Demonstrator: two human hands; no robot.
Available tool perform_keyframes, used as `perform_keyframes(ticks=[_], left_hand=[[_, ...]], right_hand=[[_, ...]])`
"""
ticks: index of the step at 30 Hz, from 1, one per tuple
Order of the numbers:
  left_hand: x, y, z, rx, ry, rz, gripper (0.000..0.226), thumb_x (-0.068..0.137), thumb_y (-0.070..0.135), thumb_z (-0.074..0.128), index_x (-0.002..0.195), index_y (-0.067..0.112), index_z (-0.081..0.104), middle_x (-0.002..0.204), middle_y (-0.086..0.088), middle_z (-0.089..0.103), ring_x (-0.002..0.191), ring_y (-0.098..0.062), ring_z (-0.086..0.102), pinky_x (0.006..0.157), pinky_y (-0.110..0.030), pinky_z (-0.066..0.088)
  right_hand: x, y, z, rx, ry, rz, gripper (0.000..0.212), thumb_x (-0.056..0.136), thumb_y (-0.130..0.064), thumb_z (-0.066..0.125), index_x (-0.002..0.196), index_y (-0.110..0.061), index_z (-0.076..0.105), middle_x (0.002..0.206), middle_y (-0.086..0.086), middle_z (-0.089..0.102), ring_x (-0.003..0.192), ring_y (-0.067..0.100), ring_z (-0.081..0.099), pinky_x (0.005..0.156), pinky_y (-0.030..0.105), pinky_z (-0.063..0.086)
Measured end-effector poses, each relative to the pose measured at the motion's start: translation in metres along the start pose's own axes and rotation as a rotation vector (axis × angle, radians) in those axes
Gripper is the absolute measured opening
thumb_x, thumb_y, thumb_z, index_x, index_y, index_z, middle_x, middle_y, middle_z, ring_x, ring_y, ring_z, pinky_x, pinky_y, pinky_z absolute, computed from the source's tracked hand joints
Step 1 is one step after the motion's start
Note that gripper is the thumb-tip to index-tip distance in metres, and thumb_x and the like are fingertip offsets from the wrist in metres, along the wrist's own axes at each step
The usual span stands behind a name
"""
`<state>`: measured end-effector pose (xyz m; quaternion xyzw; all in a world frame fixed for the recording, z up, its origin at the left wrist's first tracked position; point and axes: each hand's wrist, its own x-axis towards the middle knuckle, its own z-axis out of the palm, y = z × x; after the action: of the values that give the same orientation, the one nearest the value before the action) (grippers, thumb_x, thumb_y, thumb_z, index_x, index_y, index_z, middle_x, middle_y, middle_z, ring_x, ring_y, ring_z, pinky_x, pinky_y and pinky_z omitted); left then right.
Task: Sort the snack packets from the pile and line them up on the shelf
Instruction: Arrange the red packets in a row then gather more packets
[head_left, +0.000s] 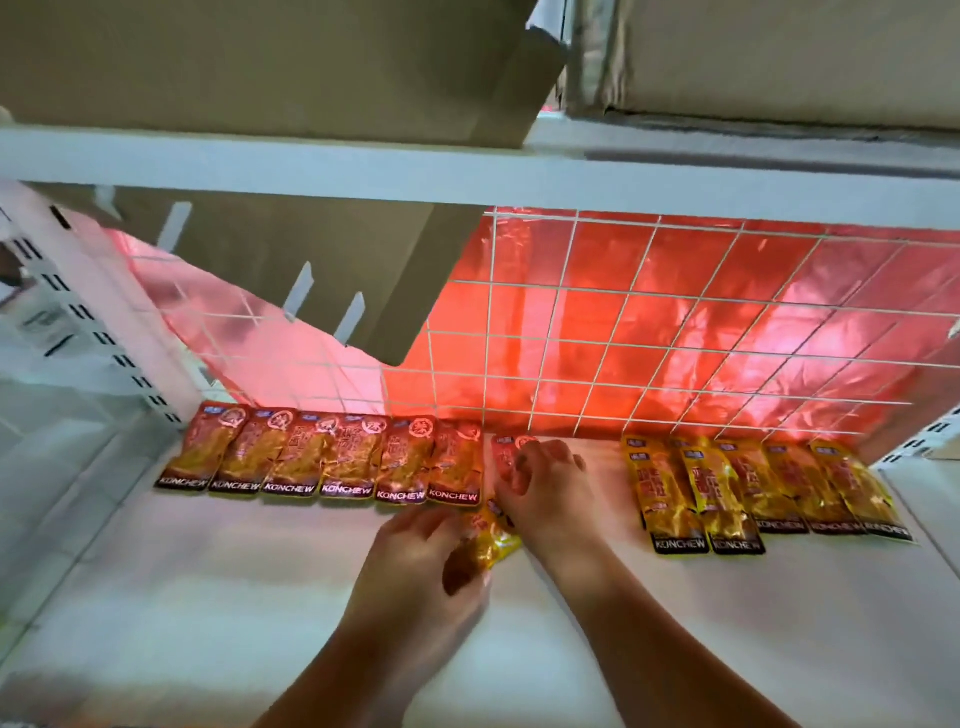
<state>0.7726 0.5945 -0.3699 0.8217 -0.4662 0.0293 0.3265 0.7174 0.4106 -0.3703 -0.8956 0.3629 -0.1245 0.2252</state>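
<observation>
Several red snack packets (322, 457) lie side by side along the back left of the white shelf (208, 597). Several yellow snack packets (748, 488) form a second row at the back right. My right hand (545, 483) rests on one more red packet (506, 457) at the right end of the red row, fingers curled over it. My left hand (431, 561) grips a yellow packet (493, 535) just in front of that spot, below the right hand.
A white wire grid (623, 322) with red foil behind it closes the shelf's back. A cardboard box (311, 270) hangs above the left rear. An upper shelf board (467, 171) carries more boxes. A slotted upright (104, 332) stands at left.
</observation>
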Motion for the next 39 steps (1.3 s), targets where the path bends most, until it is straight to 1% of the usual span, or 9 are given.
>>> perform_keyframes(ticks=[3, 7, 11, 15, 19, 26, 32, 36, 39], left_hand=[[0.003, -0.007, 0.005, 0.008, 0.067, 0.02, 0.031, 0.063, 0.025, 0.082, 0.092, 0.025, 0.073, 0.096, 0.012, 0.071, 0.089, -0.016, 0.062, 0.08, -0.034, 0.049], [0.004, -0.015, 0.011, 0.029, 0.1, 0.046, 0.027, 0.063, 0.025, 0.079, 0.088, 0.023, 0.072, 0.095, 0.009, 0.071, 0.085, -0.021, 0.062, 0.075, -0.038, 0.049], [0.003, -0.018, 0.014, 0.03, 0.092, 0.052, 0.028, 0.063, 0.026, 0.08, 0.09, 0.022, 0.072, 0.096, 0.008, 0.07, 0.086, -0.02, 0.061, 0.076, -0.039, 0.051], [0.002, -0.019, 0.014, 0.025, 0.054, 0.045, 0.03, 0.065, 0.03, 0.079, 0.094, 0.022, 0.073, 0.099, 0.008, 0.07, 0.088, -0.022, 0.062, 0.077, -0.041, 0.052], [0.003, -0.019, 0.013, 0.014, 0.045, 0.053, 0.03, 0.065, 0.03, 0.078, 0.094, 0.021, 0.074, 0.1, 0.007, 0.07, 0.087, -0.022, 0.063, 0.076, -0.041, 0.053], [0.001, -0.016, 0.008, -0.048, 0.001, 0.107, 0.027, 0.066, 0.031, 0.08, 0.092, 0.024, 0.076, 0.099, 0.011, 0.068, 0.089, -0.017, 0.062, 0.076, -0.037, 0.053], [-0.002, -0.017, 0.007, -0.114, -0.061, 0.177, 0.026, 0.067, 0.03, 0.081, 0.093, 0.027, 0.076, 0.1, 0.017, 0.068, 0.092, -0.012, 0.06, 0.079, -0.032, 0.053], [-0.002, -0.017, 0.006, -0.115, -0.076, 0.182, 0.026, 0.068, 0.032, 0.081, 0.093, 0.027, 0.076, 0.1, 0.017, 0.068, 0.093, -0.011, 0.059, 0.079, -0.031, 0.053], [-0.002, -0.015, 0.004, -0.126, -0.087, 0.159, 0.027, 0.07, 0.035, 0.079, 0.096, 0.027, 0.077, 0.101, 0.018, 0.068, 0.095, -0.009, 0.059, 0.081, -0.03, 0.053]], right_hand=[[0.008, -0.003, 0.01, -0.036, 0.067, 0.018, 0.034, 0.083, -0.051, 0.065, 0.105, -0.026, 0.064, 0.113, 0.002, 0.06, 0.1, 0.029, 0.054, 0.083, 0.037, 0.049], [0.01, -0.004, 0.022, -0.042, 0.133, 0.026, 0.032, 0.08, -0.053, 0.065, 0.098, -0.026, 0.063, 0.107, 0.001, 0.06, 0.093, 0.031, 0.055, 0.079, 0.041, 0.05], [0.013, -0.004, 0.027, -0.049, 0.175, 0.017, 0.031, 0.079, -0.053, 0.066, 0.094, -0.026, 0.062, 0.102, 0.0, 0.061, 0.088, 0.03, 0.056, 0.077, 0.041, 0.051], [0.011, -0.004, 0.025, -0.064, 0.182, -0.009, 0.034, 0.08, -0.058, 0.061, 0.096, -0.028, 0.062, 0.101, -0.004, 0.062, 0.088, 0.026, 0.055, 0.076, 0.039, 0.05], [0.011, -0.008, 0.026, -0.044, 0.181, 0.014, 0.027, 0.081, -0.052, 0.067, 0.091, -0.027, 0.062, 0.099, -0.003, 0.061, 0.087, 0.026, 0.054, 0.073, 0.037, 0.048], [0.015, -0.012, 0.019, -0.012, 0.069, 0.04, 0.031, 0.088, -0.039, 0.069, 0.112, -0.019, 0.068, 0.119, 0.006, 0.06, 0.105, 0.033, 0.054, 0.09, 0.039, 0.047], [0.015, -0.009, 0.01, -0.052, -0.048, 0.012, 0.049, 0.094, -0.04, 0.062, 0.137, -0.018, 0.058, 0.141, 0.004, 0.05, 0.124, 0.028, 0.047, 0.105, 0.036, 0.042], [0.012, -0.007, 0.006, -0.001, -0.048, 0.001, 0.05, 0.094, -0.04, 0.063, 0.139, -0.019, 0.058, 0.142, 0.005, 0.05, 0.126, 0.028, 0.048, 0.105, 0.036, 0.042], [0.0, 0.004, -0.006, 0.095, 0.04, 0.039, 0.038, 0.094, -0.039, 0.062, 0.128, -0.022, 0.064, 0.127, 0.003, 0.059, 0.113, 0.024, 0.058, 0.093, 0.033, 0.046]])
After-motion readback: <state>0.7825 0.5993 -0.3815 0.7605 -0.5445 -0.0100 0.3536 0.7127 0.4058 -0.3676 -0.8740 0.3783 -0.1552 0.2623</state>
